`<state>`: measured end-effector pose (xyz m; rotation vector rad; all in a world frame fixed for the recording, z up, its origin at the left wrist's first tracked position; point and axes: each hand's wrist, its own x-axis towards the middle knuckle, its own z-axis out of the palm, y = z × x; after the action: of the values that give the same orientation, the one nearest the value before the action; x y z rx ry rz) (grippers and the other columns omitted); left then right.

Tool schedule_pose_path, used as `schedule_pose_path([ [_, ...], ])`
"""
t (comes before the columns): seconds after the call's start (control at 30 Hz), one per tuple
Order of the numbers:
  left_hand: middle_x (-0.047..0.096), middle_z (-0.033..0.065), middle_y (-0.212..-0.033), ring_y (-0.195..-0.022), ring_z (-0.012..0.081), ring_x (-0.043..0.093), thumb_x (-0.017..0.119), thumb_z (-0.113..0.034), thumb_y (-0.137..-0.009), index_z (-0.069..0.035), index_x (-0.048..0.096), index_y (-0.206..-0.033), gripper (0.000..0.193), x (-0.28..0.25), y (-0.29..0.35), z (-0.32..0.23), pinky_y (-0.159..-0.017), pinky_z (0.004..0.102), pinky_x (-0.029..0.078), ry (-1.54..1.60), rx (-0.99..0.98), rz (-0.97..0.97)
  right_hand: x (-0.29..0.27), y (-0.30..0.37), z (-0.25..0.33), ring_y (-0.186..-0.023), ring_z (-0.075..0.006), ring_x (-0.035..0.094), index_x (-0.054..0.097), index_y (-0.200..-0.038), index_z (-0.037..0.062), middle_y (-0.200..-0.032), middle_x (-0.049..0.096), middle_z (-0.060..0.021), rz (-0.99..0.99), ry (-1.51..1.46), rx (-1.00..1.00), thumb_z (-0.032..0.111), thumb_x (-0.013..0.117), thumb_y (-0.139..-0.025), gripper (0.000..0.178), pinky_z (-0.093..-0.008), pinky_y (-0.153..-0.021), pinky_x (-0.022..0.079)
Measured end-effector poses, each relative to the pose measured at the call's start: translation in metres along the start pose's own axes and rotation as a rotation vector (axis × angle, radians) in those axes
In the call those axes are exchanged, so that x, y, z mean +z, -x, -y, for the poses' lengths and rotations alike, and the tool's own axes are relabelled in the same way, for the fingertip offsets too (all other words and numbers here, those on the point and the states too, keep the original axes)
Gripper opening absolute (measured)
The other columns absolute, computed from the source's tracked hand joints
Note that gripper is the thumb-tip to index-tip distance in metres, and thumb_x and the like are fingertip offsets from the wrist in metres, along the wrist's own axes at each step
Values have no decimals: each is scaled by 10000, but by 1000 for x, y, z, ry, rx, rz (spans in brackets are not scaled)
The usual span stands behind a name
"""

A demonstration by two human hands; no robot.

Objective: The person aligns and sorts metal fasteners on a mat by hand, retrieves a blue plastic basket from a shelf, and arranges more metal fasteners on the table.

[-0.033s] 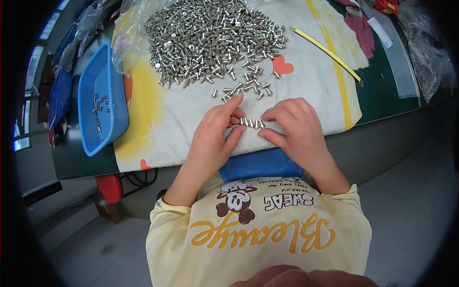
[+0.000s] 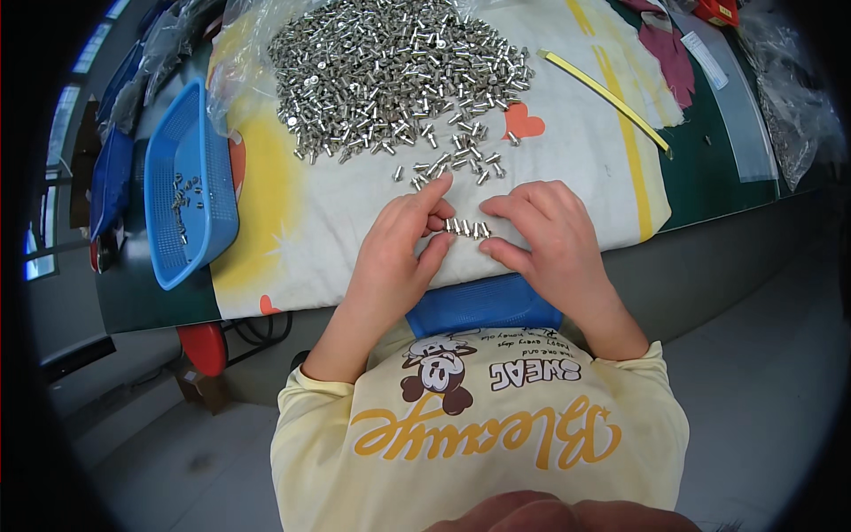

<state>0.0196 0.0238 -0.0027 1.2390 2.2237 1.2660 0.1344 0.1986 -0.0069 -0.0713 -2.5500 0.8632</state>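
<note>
A short row of small silver screws (image 2: 467,229) lies side by side on the patterned white cloth (image 2: 328,222), between my two hands. My left hand (image 2: 394,232) rests at the row's left end, its thumb and forefinger apart and the other fingers partly bent beside the screws. At the right end, my right hand (image 2: 551,232) has thumb and forefinger spread, the thumb tip close to the last screw. Beyond my hands several loose screws (image 2: 461,160) are scattered in front of a large heap of the same screws (image 2: 381,80).
To the left stands a blue perforated basket (image 2: 222,213) with some screws inside. A blue tray (image 2: 486,306) sits below the table edge, near my lap. A yellow strip (image 2: 607,99) lies on the right of the cloth. Clear plastic bags (image 2: 241,62) edge the heap.
My right forefinger has lifted slightly away from the row, widening its gap to the thumb. The left hand and the screws look the same.
</note>
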Motion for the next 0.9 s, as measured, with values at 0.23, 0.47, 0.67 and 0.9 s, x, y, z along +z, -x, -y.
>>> schedule_pose_path([
  [0.23, 628, 56, -1019, -876, 149, 584, 677, 80, -778, -76, 480, -1389, 661, 0, 0, 1, -794, 273, 493, -3, 11, 0, 0, 4, 1, -869, -234, 540, 651, -951, 117, -909, 555, -20, 23, 0, -25, 158, 772, -704, 278, -374, -735, 419],
  [0.47, 626, 77, -970, -847, 222, 589, 672, 66, -776, -78, 476, -1363, 635, -1, 0, 0, -762, 333, 510, -10, 25, -11, 4, 2, 2, -859, -235, 550, 655, -959, 115, -896, 564, -22, 21, -1, -22, 158, 772, -704, 284, -363, -733, 426],
  [0.67, 613, 69, -984, -881, 195, 573, 685, 65, -764, -76, 466, -1382, 671, -6, 3, -3, -787, 310, 493, -17, -7, -34, 6, -1, 5, -859, -252, 552, 635, -1096, 99, -907, 580, -40, 35, -64, -28, 123, 756, -712, 404, -377, -758, 444],
  [0.9, 596, 62, -969, -904, 175, 571, 644, 73, -782, -71, 477, -1384, 640, -12, 7, 0, -803, 290, 480, -98, -22, -20, 11, -2, 12, -857, -256, 547, 602, -1169, 95, -900, 573, -50, 50, -78, -24, 98, 742, -706, 484, -376, -758, 448],
])
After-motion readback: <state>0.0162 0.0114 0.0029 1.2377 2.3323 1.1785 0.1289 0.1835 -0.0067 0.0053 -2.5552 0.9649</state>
